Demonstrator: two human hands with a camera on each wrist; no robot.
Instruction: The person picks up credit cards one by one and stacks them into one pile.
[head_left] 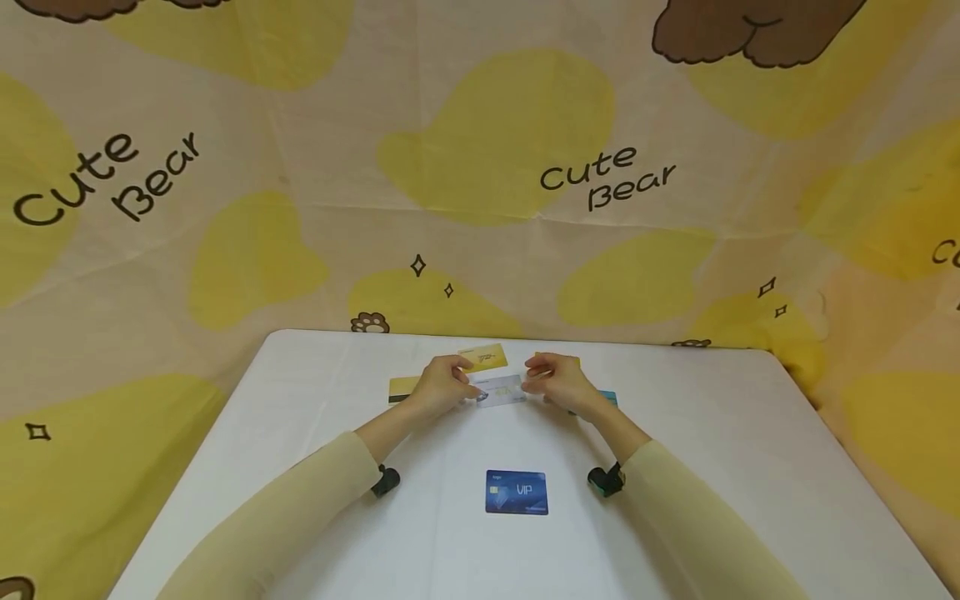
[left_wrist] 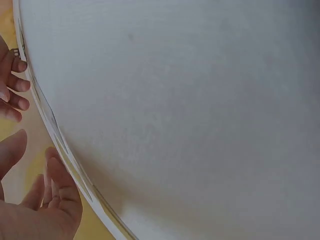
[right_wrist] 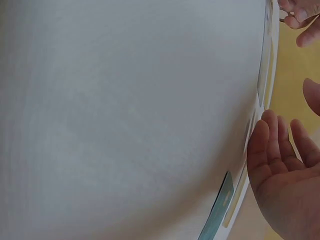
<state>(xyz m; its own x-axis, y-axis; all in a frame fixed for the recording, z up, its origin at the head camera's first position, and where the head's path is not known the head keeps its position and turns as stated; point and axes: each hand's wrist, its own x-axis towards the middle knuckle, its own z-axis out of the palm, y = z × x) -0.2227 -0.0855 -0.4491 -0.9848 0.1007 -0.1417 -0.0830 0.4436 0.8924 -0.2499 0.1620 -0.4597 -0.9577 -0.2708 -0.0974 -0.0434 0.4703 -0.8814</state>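
Note:
A silver-white card lies at the far middle of the white table, between the two hands. My left hand is at its left end, the thumb beside the card's edge. In the left wrist view the left hand has its thumb apart from loosely bent fingers, with nothing visible between them. At the card's right end is my right hand. Its thumb and fingers also stand apart in the right wrist view, where the hand holds nothing visible. Whether either hand touches the card cannot be told.
Behind the silver card lies a yellow card. A gold card with a dark stripe is partly hidden by the left hand. Another yellow card and a teal card are partly behind the right hand. A blue VIP card lies nearer.

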